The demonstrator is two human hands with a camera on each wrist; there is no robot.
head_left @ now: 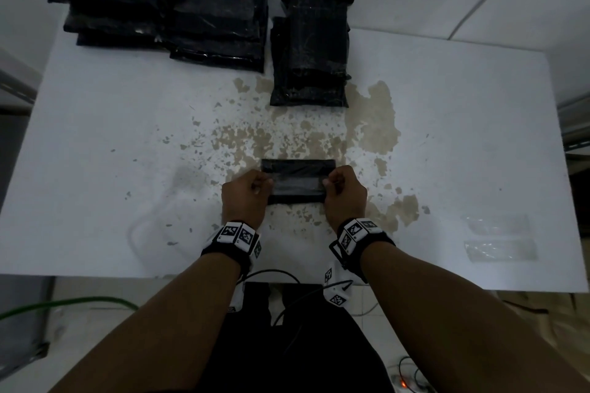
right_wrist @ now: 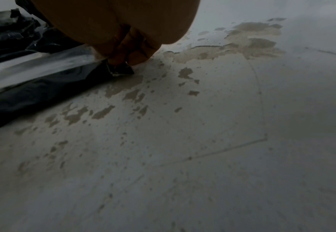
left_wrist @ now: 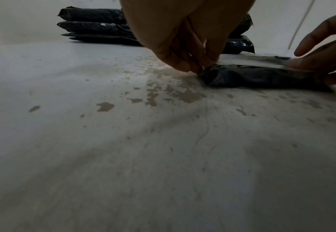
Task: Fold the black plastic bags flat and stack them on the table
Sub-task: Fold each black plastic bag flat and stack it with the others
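Note:
A folded black plastic bag [head_left: 297, 180] lies flat on the white table [head_left: 111, 137], near its front edge. My left hand [head_left: 247, 190] pinches the bag's left end, and my right hand [head_left: 343, 190] pinches its right end. In the left wrist view the left hand [left_wrist: 194, 66] nips the left corner of the bag [left_wrist: 258, 76], with the right hand [left_wrist: 322, 62] at the far end. The right wrist view has the right hand [right_wrist: 123, 58] curled on the bag's [right_wrist: 44, 84] corner. Two stacks of folded black bags sit at the back: one left [head_left: 159, 13], one centre [head_left: 311, 45].
The table's worn paint shows brown patches [head_left: 376, 121] around the bag. Two clear plastic strips [head_left: 499, 236] lie at the right front. Cables [head_left: 287, 297] hang below the front edge. A wall stands behind the table.

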